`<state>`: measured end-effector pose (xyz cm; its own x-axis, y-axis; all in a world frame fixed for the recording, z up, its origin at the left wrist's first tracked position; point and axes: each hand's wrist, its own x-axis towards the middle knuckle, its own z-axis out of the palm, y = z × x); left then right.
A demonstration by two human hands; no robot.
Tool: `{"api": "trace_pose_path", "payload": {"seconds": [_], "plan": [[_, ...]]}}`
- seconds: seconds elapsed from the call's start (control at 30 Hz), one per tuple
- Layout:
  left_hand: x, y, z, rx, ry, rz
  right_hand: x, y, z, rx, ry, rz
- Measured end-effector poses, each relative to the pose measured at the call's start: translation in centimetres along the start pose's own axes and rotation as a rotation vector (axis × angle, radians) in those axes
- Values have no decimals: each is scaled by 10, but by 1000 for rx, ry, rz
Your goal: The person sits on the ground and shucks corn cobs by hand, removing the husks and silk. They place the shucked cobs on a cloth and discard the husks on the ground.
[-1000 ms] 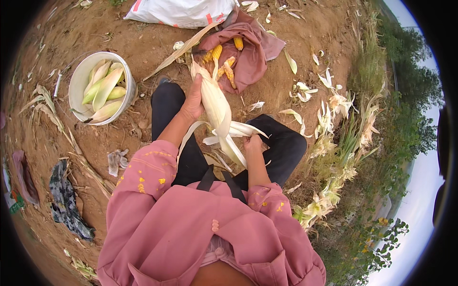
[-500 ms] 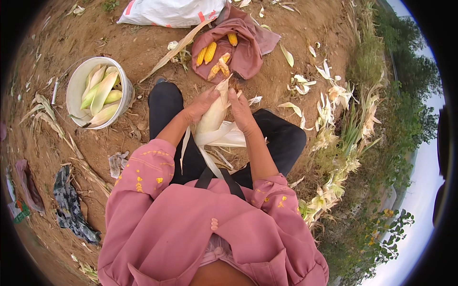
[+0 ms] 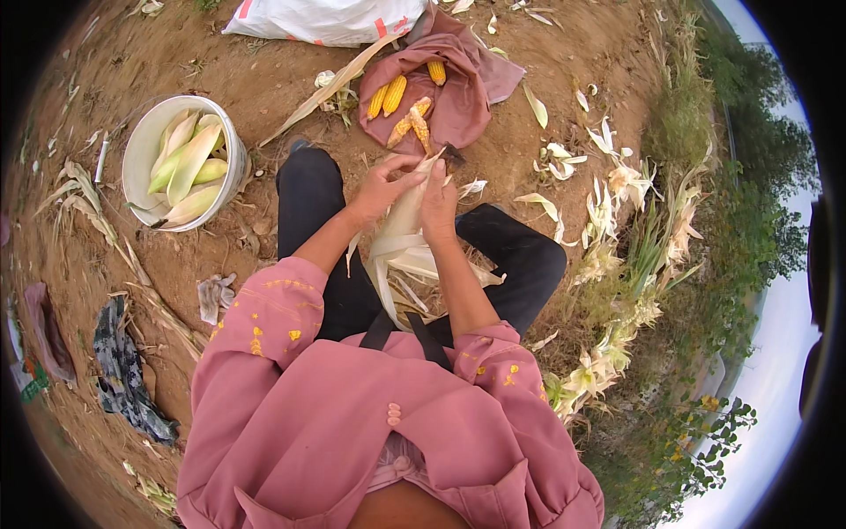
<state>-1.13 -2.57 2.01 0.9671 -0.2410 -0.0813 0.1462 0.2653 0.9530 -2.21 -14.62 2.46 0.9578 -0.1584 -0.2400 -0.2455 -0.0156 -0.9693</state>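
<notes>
Between my knees I hold an ear of corn [image 3: 403,219] in its pale, dry husk, tip pointing away from me and dark silk [image 3: 453,157] at that end. My left hand [image 3: 381,189] is closed on the husk near the tip, fingers and thumb pinching its edge. My right hand [image 3: 438,207] grips the tip from the other side, its thumb along the husk. Loose husk strips [image 3: 388,264] hang down toward my lap. Just beyond, several bare yellow ears [image 3: 394,95] lie on a reddish-brown cloth sack [image 3: 467,119]; two look patchy.
At left stands a white bucket [image 3: 236,176] with several unhusked ears [image 3: 192,163]. A white woven bag [image 3: 326,19] lies at the far edge. Discarded husks [image 3: 602,212] are strewn along the right beside weeds. A camouflage cloth [image 3: 123,370] lies on the soil at left.
Both hands have shifted at the ear's tip; my left fingers now reach over it in a pinch. The loose strips across the ear have dropped lower. The view has shifted slightly.
</notes>
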Motion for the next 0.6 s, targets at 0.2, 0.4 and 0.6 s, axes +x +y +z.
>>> {"api": "trace_pose_path", "payload": {"seconds": [0.2, 0.4, 0.6], "plan": [[0, -5, -8, -127, 17, -119, -3, 13, -4, -48, 43, 53], [-7, -3, -9, -213, -60, -95, 3, 9, -15, 159, 173, 113], [-15, 8, 9, -345, -81, -70, 1, 0, -27, 350, 252, 98]]}}
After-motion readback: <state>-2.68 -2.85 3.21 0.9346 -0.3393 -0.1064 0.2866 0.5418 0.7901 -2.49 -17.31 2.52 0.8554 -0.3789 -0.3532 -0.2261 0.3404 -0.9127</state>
